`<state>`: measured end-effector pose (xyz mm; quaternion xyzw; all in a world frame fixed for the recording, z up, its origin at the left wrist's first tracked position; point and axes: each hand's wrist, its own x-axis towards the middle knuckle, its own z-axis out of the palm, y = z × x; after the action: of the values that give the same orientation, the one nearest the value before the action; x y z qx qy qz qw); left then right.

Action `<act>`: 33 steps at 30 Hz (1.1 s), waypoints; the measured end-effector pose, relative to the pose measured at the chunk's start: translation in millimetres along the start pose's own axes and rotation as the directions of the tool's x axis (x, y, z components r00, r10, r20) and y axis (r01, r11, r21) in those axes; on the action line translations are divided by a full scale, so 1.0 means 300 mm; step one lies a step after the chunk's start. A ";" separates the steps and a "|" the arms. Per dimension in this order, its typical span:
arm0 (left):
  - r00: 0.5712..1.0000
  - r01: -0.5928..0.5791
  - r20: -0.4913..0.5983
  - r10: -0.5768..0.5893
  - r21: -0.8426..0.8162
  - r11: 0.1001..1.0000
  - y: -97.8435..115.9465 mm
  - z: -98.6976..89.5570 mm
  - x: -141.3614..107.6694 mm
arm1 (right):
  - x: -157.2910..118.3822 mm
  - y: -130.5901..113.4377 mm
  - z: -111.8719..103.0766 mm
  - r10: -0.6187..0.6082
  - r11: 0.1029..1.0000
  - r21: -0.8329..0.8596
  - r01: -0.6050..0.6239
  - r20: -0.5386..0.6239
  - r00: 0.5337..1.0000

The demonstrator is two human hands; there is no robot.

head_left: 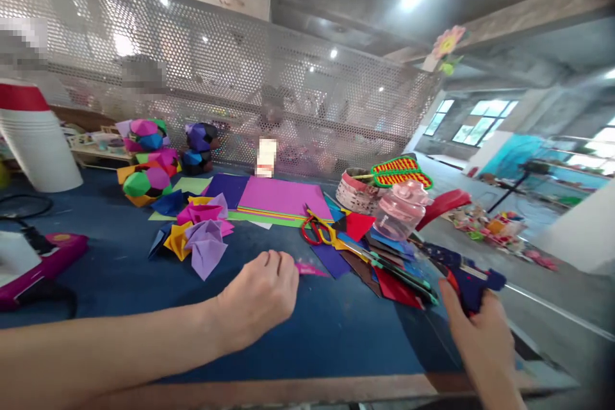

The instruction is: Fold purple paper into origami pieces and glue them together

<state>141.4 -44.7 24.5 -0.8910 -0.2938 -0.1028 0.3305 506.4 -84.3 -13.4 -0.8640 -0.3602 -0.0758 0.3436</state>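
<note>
My left hand [263,291] is closed above the middle of the blue table, its fingers around a small pink piece of folded paper [311,270] whose tip pokes out to the right. At the table's right side, my right hand [485,330] grips a dark blue glue gun [468,275], its nozzle pointing left toward loose coloured paper. Folded paper pieces in purple [206,245], yellow and pink lie beyond my left hand. Red-handled scissors [314,229] and yellow-handled ones [329,235] rest between the hands, by a green-and-black cutter [403,275].
A stack of coloured paper [283,197] lies at the back. Finished paper balls [144,182] stand back left, beside white cups [41,141]. A purple device with a cord [52,262] is at left. A pink bottle [401,211] and a basket [355,191] stand right, before a perforated metal screen [307,102].
</note>
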 end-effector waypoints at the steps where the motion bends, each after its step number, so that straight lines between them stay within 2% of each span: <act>1: 0.997 0.036 0.070 -0.034 -0.032 0.999 -0.004 0.013 -0.004 | -0.008 -0.016 -0.006 -0.009 0.999 0.033 0.010 -0.019 1.000; 3: 0.986 0.042 0.163 -0.015 -0.165 0.985 0.006 0.042 -0.006 | -0.029 -0.060 -0.011 -0.072 0.989 0.126 0.077 -0.043 0.996; 4: 0.985 0.025 0.174 0.017 -0.239 0.971 0.017 0.056 -0.005 | -0.041 -0.086 -0.010 -0.123 0.976 0.177 0.128 -0.040 0.992; 8: 0.985 -0.044 0.133 0.108 -0.416 0.908 0.047 0.088 0.000 | -0.095 -0.186 0.013 -0.349 0.883 0.343 0.321 0.021 0.937; 11: 0.986 -0.072 0.088 0.139 -0.527 0.847 0.015 0.094 -0.002 | -0.130 -0.237 0.036 -0.478 0.824 0.390 0.410 0.092 0.873; 13: 0.991 -0.048 0.076 0.114 -0.587 0.808 -0.025 0.101 -0.004 | -0.145 -0.260 0.050 -0.536 0.800 0.393 0.454 0.126 0.835; 16: 0.992 -0.081 0.023 0.123 -0.637 0.767 -0.080 0.122 -0.004 | -0.154 -0.286 0.068 -0.562 0.791 0.387 0.474 0.156 0.812; 18: 0.976 -0.183 -0.033 0.214 -0.652 0.736 -0.101 0.139 -0.002 | -0.151 -0.299 0.078 -0.563 0.794 0.386 0.470 0.173 0.808; 20: 0.956 -0.243 -0.045 0.290 -0.673 0.698 -0.108 0.153 0.001 | -0.145 -0.308 0.085 -0.562 0.795 0.390 0.465 0.182 0.807; 23: 0.958 -0.197 0.015 0.287 -0.694 0.693 -0.099 0.162 -0.005 | -0.137 -0.312 0.089 -0.568 0.788 0.400 0.468 0.180 0.803; 28: 0.985 -0.095 0.054 0.164 -0.621 0.778 -0.069 0.139 -0.031 | -0.134 -0.307 0.088 -0.568 0.790 0.400 0.465 0.191 0.800; 33: 0.980 -0.095 0.086 0.178 -0.586 0.805 -0.061 0.130 -0.003 | -0.136 -0.311 0.094 -0.566 0.790 0.413 0.453 0.207 0.798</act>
<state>129.4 -8.5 4.3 -0.9729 -0.2056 -0.1017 0.0294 410.4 -42.1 0.4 -0.6594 -0.6406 0.0381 0.3915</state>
